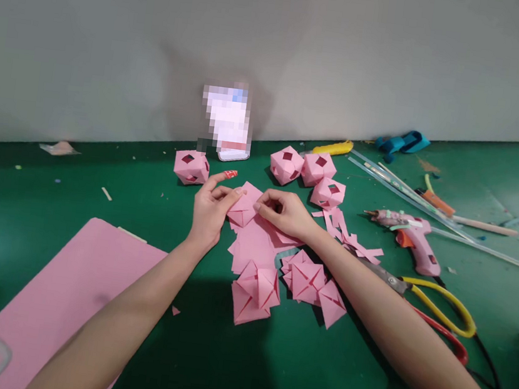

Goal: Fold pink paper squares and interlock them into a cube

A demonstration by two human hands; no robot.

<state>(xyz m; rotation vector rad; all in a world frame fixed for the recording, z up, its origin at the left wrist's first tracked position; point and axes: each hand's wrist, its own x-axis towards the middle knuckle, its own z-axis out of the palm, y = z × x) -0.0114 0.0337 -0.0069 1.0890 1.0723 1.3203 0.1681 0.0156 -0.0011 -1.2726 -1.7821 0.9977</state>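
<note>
Pink paper square (242, 207), left of the glue gun (418, 234), pinched by left hand (210, 210) and right hand (288, 214), seems mid-fold; the next move likely wants firm creasing.

Left hand (210, 212) and right hand (285, 214) pinching a folded pink square (241, 210), pink paper balls (284, 168) beyond, glue gun (418, 230) off right.

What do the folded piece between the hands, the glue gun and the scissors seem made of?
Folded piece: matte paper or thin card, with crisp creases. Glue gun: probably hard plastic, its body slightly shiny. Scissors: likely metal, dull grey at the pivot; bright, smooth handles, perhaps plastic.
</note>
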